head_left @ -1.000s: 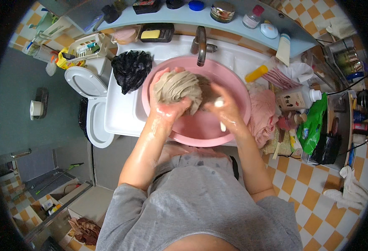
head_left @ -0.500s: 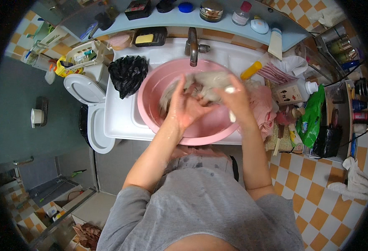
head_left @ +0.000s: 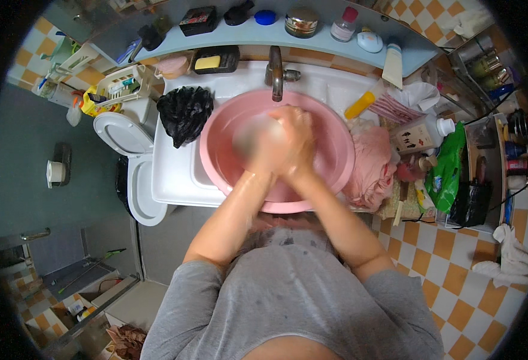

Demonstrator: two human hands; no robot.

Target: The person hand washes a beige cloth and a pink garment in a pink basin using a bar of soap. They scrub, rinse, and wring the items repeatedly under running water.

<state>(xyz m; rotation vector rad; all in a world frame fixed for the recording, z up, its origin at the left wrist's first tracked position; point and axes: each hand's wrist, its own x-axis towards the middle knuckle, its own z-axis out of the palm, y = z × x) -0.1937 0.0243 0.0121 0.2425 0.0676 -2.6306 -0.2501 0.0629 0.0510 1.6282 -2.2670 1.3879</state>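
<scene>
A pink plastic basin (head_left: 213, 171) sits in the white sink (head_left: 171, 174), beneath the faucet (head_left: 276, 75). Over its middle my two hands are pressed together. My left hand (head_left: 268, 150) and my right hand (head_left: 298, 135) are closed round a wet light-grey cloth (head_left: 249, 141), bunched up and smeared by motion, bulging out on the left side. The left fingers are blurred and partly behind the cloth. The right fingers curl over the top of the bundle. Inside the basin the pink wall shows around my hands.
Left of the basin lies a black plastic bag (head_left: 184, 114); a yellow soap bar (head_left: 207, 62) rests behind. At the right are a pink cloth heap (head_left: 371, 168), a yellow tube (head_left: 360, 104) and a white bottle (head_left: 423, 135). A toilet (head_left: 147, 192) stands left. Toiletries line the shelf (head_left: 324, 45).
My hands were apart over the basin, fingers spread, with the grey cloth lying behind them. Now they have come together in the middle, gripping the bunched cloth.
</scene>
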